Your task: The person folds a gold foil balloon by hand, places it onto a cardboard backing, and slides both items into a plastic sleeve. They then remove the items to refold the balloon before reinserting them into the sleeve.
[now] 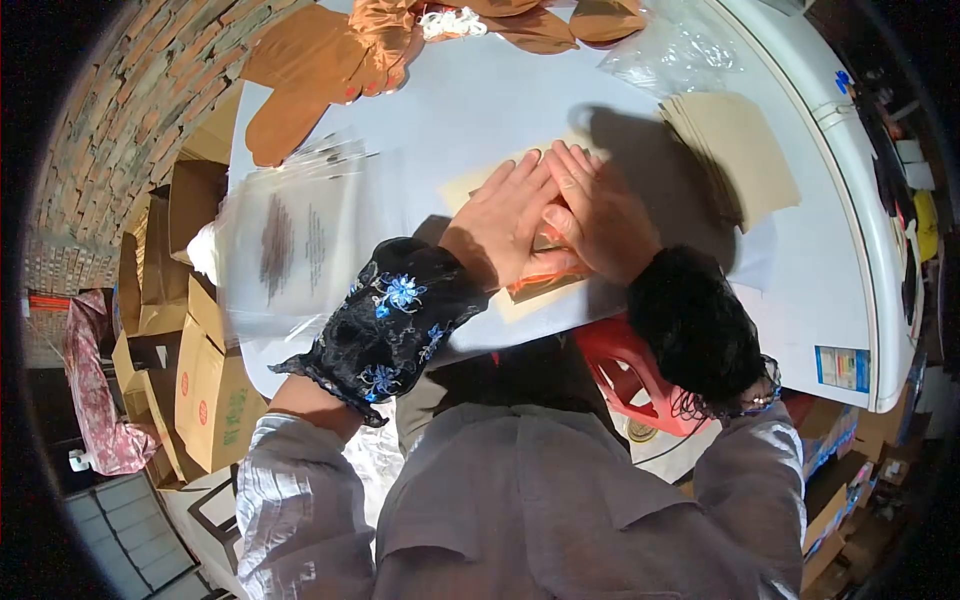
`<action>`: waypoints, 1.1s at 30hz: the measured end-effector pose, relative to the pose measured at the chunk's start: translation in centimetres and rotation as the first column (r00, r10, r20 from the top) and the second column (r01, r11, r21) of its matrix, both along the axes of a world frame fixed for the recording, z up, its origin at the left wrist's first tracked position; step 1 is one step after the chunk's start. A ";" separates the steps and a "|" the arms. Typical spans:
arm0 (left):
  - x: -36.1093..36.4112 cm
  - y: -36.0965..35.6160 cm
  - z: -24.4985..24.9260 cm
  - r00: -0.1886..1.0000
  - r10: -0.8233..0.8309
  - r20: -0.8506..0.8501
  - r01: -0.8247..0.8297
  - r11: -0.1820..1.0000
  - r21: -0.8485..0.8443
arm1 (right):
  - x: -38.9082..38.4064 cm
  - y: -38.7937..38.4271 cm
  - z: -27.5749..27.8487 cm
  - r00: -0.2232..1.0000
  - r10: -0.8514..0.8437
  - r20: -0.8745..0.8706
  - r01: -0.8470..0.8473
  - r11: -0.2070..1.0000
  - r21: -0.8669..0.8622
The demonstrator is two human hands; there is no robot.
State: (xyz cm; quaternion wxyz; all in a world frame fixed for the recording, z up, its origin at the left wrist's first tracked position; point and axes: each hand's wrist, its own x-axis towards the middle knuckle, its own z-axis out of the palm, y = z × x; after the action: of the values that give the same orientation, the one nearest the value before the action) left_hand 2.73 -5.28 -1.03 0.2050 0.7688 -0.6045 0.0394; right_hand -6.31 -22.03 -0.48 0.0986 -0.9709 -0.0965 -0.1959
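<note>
My left hand [500, 222] lies flat with its fingers stretched out and pressed together at the tips. My right hand [608, 218] is also flat, its fingertips meeting those of the left. Both palms rest on a folded piece of brown fabric with orange edges [530, 288], mostly hidden under them. Beneath the fabric lies a cream card sheet [512, 308], whose edges show around my hands. Black lace sleeve covers with blue flowers are on my forearms.
At the left is a stack of clear plastic bags [285, 240]. A stack of cream cards [735, 155] lies right. Brown stocking-like pieces [310, 65], white string [453, 22] and clear plastic [680, 55] are at the back. Cardboard boxes [215, 385] and a red stool [625, 370] stand below.
</note>
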 end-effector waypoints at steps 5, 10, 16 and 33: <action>-0.2 0.4 3.5 0.969 -0.011 -0.246 0.031 0.997 0.076 | -0.4 0.9 -0.9 0.994 -0.066 -0.092 0.083 0.975 0.205; 1.4 3.5 5.5 0.209 -0.207 -0.956 -0.526 0.800 -0.288 | -0.1 0.1 -1.7 0.998 0.059 -0.002 -0.058 0.987 0.147; -5.5 7.6 3.7 0.960 0.255 -0.117 -0.268 0.957 -0.113 | -0.3 0.4 -0.8 0.999 0.048 0.020 -0.050 0.993 0.108; -8.1 4.2 0.1 0.974 0.223 0.037 -0.225 0.973 0.058 | -4.1 -5.1 0.8 0.973 -0.214 0.091 0.089 0.703 0.706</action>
State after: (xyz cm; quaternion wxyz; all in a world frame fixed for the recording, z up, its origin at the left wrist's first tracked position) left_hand -5.33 -1.10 -0.91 0.1660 0.8374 -0.5178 0.0553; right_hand -10.46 -27.11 0.29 0.4318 -0.8468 0.0568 -0.3052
